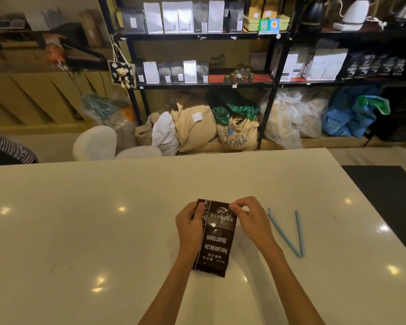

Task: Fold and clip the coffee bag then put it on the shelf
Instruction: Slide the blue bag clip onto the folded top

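A dark brown coffee bag (215, 245) with white print lies flat on the white table (80, 231), its top end pointing away from me. My left hand (189, 225) grips the top left corner of the bag. My right hand (249, 219) pinches the top right corner. A light blue bag clip (288, 233) lies open in a V shape on the table, just right of my right hand. The black shelf (204, 84) stands beyond the table, with rows of coffee bags on it.
Burlap sacks (220, 127) and plastic bags sit on the floor under the shelf. Two white chairs (96, 143) stand at the table's far edge. A person's striped sleeve (5, 146) shows at the left. A dark surface (389, 198) adjoins the table on the right.
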`<act>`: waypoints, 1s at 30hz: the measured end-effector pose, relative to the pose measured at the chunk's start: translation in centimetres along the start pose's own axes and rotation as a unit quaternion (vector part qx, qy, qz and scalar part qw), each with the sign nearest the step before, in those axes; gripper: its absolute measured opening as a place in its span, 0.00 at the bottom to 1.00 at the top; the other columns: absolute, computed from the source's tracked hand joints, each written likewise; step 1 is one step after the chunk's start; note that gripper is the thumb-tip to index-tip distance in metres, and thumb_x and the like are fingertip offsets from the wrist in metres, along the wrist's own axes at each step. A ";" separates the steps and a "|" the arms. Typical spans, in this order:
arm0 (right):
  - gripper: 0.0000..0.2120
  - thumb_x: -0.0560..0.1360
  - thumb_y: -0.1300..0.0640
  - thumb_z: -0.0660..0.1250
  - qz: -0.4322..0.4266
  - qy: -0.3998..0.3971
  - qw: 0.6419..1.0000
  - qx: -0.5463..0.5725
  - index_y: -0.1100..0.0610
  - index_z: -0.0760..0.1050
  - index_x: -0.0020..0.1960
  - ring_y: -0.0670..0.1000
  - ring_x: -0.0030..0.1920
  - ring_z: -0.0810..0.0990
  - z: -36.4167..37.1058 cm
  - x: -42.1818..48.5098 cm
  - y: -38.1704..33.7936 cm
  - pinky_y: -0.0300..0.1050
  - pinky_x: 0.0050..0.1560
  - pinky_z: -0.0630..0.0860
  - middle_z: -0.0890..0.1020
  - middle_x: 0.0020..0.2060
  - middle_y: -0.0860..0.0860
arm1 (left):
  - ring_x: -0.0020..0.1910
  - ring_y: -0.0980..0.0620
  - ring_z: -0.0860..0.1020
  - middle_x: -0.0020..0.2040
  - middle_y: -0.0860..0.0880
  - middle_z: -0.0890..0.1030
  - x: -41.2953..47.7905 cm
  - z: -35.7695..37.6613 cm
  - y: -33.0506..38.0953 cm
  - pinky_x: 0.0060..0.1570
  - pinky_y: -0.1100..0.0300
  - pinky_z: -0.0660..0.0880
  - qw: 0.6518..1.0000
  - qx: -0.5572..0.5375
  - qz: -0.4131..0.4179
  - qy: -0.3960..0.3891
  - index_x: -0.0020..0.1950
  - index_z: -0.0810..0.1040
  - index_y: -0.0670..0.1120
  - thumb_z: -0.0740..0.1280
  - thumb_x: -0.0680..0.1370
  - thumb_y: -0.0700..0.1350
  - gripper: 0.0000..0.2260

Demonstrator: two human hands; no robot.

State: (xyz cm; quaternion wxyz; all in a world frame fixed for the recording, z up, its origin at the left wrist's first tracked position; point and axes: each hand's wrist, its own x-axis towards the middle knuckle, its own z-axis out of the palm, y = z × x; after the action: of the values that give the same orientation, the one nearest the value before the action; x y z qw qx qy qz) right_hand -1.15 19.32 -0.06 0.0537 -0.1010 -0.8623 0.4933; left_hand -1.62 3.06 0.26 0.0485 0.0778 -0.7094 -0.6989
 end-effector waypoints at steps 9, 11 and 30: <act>0.22 0.72 0.36 0.69 0.177 0.148 0.904 -0.360 0.49 0.78 0.58 0.62 0.53 0.76 -8.0 -3.8 9.7 0.54 0.52 0.74 0.79 0.54 0.58 | 0.36 0.52 0.80 0.39 0.47 0.81 2.2 -3.4 -0.4 0.34 0.62 0.78 0.997 0.001 0.005 0.076 0.43 0.77 0.47 0.61 0.83 0.44 0.10; 0.17 0.71 0.39 0.71 0.141 0.108 0.913 -0.368 0.48 0.78 0.54 0.59 0.52 0.75 -6.7 -3.4 9.3 0.52 0.51 0.73 0.79 0.53 0.55 | 0.37 0.50 0.81 0.40 0.46 0.81 1.7 -3.0 -1.0 0.35 0.59 0.80 0.999 0.003 -0.010 0.049 0.44 0.77 0.47 0.61 0.83 0.45 0.10; 0.02 0.75 0.48 0.70 -0.096 -0.319 0.936 -0.113 0.45 0.79 0.48 0.46 0.50 0.82 -0.2 4.3 -4.8 0.43 0.49 0.80 0.84 0.51 0.44 | 0.51 0.46 0.80 0.53 0.45 0.78 0.2 -2.4 -3.2 0.51 0.44 0.80 0.998 0.028 0.034 -0.051 0.58 0.71 0.49 0.64 0.78 0.50 0.11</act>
State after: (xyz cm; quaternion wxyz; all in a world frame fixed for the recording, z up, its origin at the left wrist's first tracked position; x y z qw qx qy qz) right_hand -5.85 18.10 4.18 -0.1891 0.1401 -0.8899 0.3909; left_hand -1.23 0.63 -2.89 0.0335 0.0194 -0.7326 -0.6795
